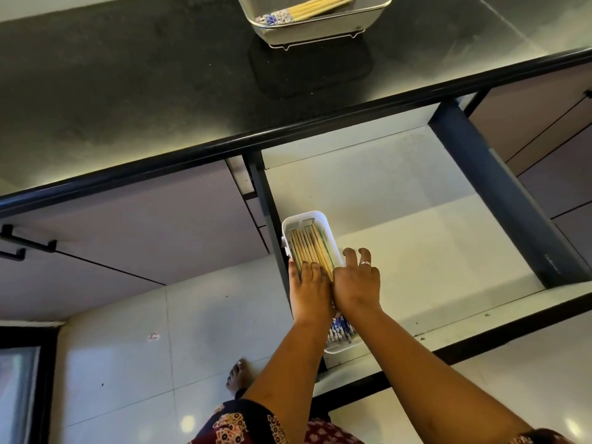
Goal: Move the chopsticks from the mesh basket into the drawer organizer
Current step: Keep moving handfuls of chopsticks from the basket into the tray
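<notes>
Both hands are resting flat on the bundle of chopsticks [309,251] lying lengthwise in the white drawer organizer [299,221]. The left hand [309,291] is pressing palm-down with fingers straight, gripping nothing; the right hand [357,285] is lying beside it, touching it, with fingers spread loosely (a ring is showing on one) and spilling over the organizer's right rim onto the drawer floor. Beyond the fingertips the pale stick ends are reaching almost to the organizer's far wall; behind the wrists the blue-patterned ends are showing near its near wall. The organizer is sitting tight against the left side of the open drawer [416,193], leaving wide bare floor to the right of the hands. Far beyond them, on the dark countertop [128,75], the mesh basket [336,24] is holding more chopsticks [307,9].
</notes>
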